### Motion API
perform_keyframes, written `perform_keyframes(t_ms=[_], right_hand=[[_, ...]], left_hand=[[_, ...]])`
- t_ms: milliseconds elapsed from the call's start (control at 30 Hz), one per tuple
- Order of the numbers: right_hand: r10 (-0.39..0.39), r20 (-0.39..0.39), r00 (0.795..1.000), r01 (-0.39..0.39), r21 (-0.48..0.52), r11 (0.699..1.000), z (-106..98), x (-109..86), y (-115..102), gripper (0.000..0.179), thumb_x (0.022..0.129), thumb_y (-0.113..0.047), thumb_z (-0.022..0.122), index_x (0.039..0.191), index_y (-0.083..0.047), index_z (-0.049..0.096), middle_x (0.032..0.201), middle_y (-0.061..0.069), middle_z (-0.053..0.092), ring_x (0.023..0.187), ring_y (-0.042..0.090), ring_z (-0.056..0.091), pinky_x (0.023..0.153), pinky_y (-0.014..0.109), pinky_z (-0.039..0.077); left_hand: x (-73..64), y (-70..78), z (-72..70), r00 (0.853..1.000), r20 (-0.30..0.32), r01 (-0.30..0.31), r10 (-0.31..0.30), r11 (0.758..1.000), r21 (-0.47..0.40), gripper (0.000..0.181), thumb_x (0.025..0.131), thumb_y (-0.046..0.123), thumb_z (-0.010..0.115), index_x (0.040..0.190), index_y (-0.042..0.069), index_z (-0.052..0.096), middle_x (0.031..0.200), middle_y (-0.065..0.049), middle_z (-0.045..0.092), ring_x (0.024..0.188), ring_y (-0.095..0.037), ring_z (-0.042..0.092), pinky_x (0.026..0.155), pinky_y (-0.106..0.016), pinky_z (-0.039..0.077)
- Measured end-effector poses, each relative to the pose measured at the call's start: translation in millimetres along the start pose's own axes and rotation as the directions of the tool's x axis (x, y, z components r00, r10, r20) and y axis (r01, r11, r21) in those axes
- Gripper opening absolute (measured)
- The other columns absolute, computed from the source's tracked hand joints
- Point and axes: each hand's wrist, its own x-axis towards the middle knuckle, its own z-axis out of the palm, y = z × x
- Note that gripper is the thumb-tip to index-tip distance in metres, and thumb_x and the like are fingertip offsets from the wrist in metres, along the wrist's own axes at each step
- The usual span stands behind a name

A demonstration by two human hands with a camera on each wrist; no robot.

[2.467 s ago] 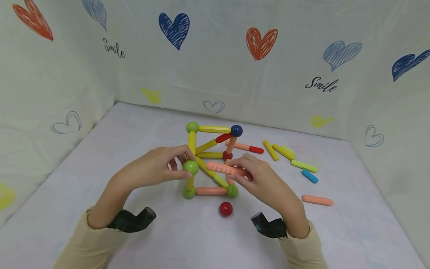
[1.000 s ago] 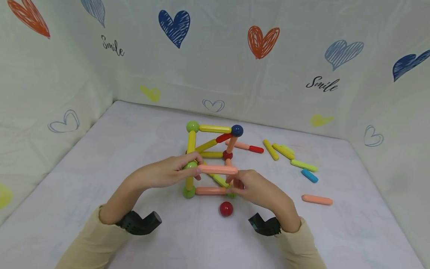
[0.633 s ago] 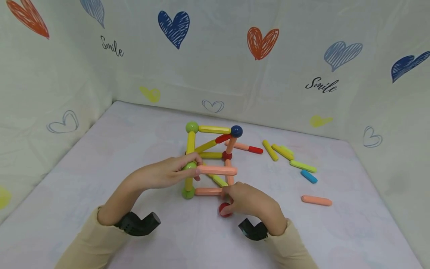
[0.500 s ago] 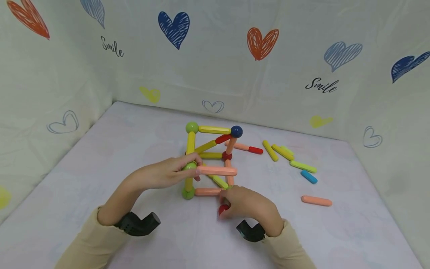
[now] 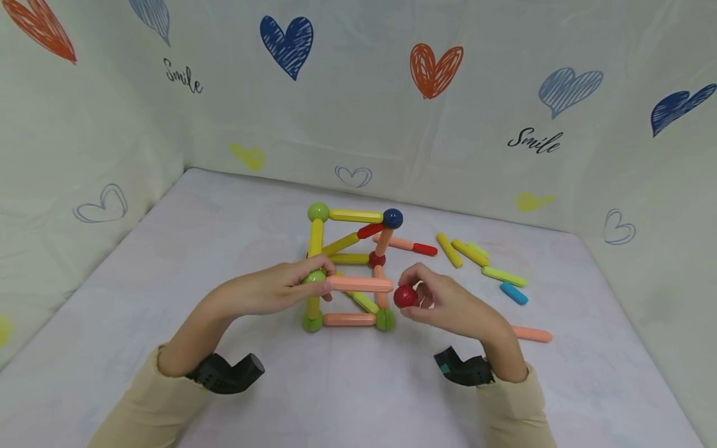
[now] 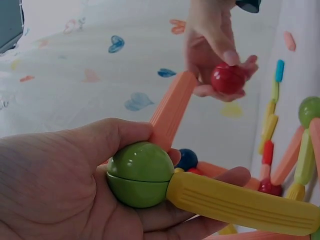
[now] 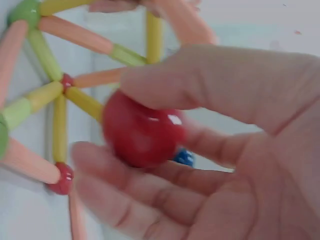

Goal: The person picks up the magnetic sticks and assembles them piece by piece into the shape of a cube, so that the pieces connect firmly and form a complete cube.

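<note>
My left hand (image 5: 274, 287) grips the green ball (image 6: 141, 174) at the near upper left corner of a frame built from coloured rods and balls. Its thumb lies against the base of an orange rod (image 5: 361, 284), which juts out to the right from that ball. A yellow rod (image 6: 245, 202) also joins the green ball. Just beyond the orange rod's free end, my right hand (image 5: 448, 305) pinches a red ball (image 5: 406, 296) between thumb and fingers, off the table. In the right wrist view the red ball (image 7: 144, 129) is slightly blurred.
Behind the hands stand the frame's far green ball (image 5: 318, 212) and blue ball (image 5: 393, 218). Loose yellow rods (image 5: 449, 250), a lime rod (image 5: 504, 277), a blue rod (image 5: 513, 293) and another orange rod (image 5: 532, 335) lie to the right on the table (image 5: 313, 398).
My right hand has let go of the orange rod, gone down to the red ball and lifted it beside the rod's free end. The orange rod now extends from the green ball at my left hand.
</note>
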Motion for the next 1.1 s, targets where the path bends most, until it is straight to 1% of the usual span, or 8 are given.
perform_keyframes(t_ms=[100, 167, 233, 533, 667, 800, 900, 1100], right_hand=[[-0.022, -0.083, 0.996, 0.029, 0.085, 0.996, -9, -5.5, 0, 0.041, 0.081, -0.009, 0.069, 0.114, -0.005, 0.044, 0.105, 0.009, 0.058, 0.09, 0.02, 0.058, 0.074, 0.024, 0.052], [-0.042, -0.113, 0.993, 0.058, 0.14, 0.988, -10, -7.3, -2, 0.042, 0.081, -0.007, 0.069, 0.114, -0.003, 0.043, 0.107, 0.011, 0.056, 0.092, 0.022, 0.059, 0.076, 0.024, 0.052], [-0.063, -0.13, 0.99, 0.084, 0.166, 0.983, -10, -7.8, -5, 0.042, 0.081, -0.006, 0.069, 0.114, -0.003, 0.042, 0.108, 0.012, 0.055, 0.093, 0.022, 0.059, 0.078, 0.024, 0.052], [-0.086, -0.147, 0.985, 0.108, 0.145, 0.983, -3, -5.1, -15, 0.043, 0.08, -0.004, 0.069, 0.114, -0.003, 0.043, 0.106, 0.011, 0.056, 0.09, 0.02, 0.059, 0.077, 0.022, 0.052], [-0.088, -0.15, 0.985, 0.108, 0.135, 0.985, -2, -4.9, -14, 0.043, 0.08, -0.005, 0.069, 0.114, -0.003, 0.043, 0.106, 0.01, 0.056, 0.09, 0.02, 0.058, 0.077, 0.022, 0.052], [-0.095, -0.163, 0.982, 0.116, 0.129, 0.985, -2, -4.1, -13, 0.042, 0.081, -0.004, 0.069, 0.115, -0.004, 0.045, 0.108, 0.01, 0.055, 0.09, 0.02, 0.058, 0.078, 0.022, 0.052], [-0.1, -0.179, 0.979, 0.126, 0.141, 0.982, -3, -3.9, -11, 0.042, 0.081, -0.004, 0.069, 0.115, -0.004, 0.046, 0.109, 0.011, 0.055, 0.091, 0.021, 0.058, 0.078, 0.022, 0.052], [-0.123, -0.195, 0.973, 0.155, 0.157, 0.975, -5, -4.5, -9, 0.041, 0.082, -0.006, 0.069, 0.116, -0.003, 0.047, 0.11, 0.01, 0.055, 0.09, 0.021, 0.058, 0.077, 0.023, 0.052]], left_hand=[[0.1, -0.6, -0.1, 1.0, -0.002, 0.007, -0.007, 1.0, -0.002, 0.014, 0.099, 0.025, 0.043, 0.109, 0.015, 0.045, 0.104, -0.004, 0.063, 0.103, -0.025, 0.054, 0.085, -0.04, 0.04], [0.1, -0.5, -0.3, 1.0, -0.002, 0.012, -0.012, 1.0, -0.001, 0.014, 0.099, 0.025, 0.043, 0.109, 0.016, 0.045, 0.104, -0.004, 0.063, 0.103, -0.025, 0.054, 0.085, -0.04, 0.04], [0.3, -0.8, -0.3, 1.0, -0.001, 0.015, -0.015, 1.0, 0.003, 0.014, 0.099, 0.025, 0.043, 0.109, 0.016, 0.045, 0.103, -0.004, 0.063, 0.103, -0.026, 0.054, 0.085, -0.04, 0.041], [0.9, -1.2, -0.1, 1.0, -0.008, 0.022, -0.022, 1.0, 0.011, 0.014, 0.099, 0.026, 0.044, 0.11, 0.017, 0.045, 0.1, -0.001, 0.065, 0.104, -0.025, 0.055, 0.085, -0.041, 0.041], [1.6, -1.5, 0.5, 1.0, -0.017, 0.005, -0.005, 1.0, 0.009, 0.014, 0.098, 0.025, 0.045, 0.109, 0.016, 0.048, 0.099, -0.002, 0.066, 0.102, -0.025, 0.055, 0.083, -0.039, 0.041], [3.5, -2.5, 2.1, 0.999, -0.036, -0.006, 0.006, 1.0, 0.007, 0.015, 0.097, 0.024, 0.049, 0.108, 0.014, 0.051, 0.096, -0.003, 0.066, 0.097, -0.025, 0.054, 0.077, -0.035, 0.042], [5.8, -2.6, 3.7, 0.999, -0.054, 0.003, -0.003, 1.0, 0.002, 0.015, 0.096, 0.024, 0.05, 0.107, 0.014, 0.053, 0.093, -0.001, 0.067, 0.094, -0.023, 0.053, 0.072, -0.034, 0.04], [8.5, -2.1, 6.0, 0.998, -0.069, 0.013, -0.014, 1.0, -0.022, 0.015, 0.096, 0.023, 0.05, 0.107, 0.015, 0.054, 0.091, 0.001, 0.069, 0.098, -0.022, 0.051, 0.072, -0.034, 0.038]])
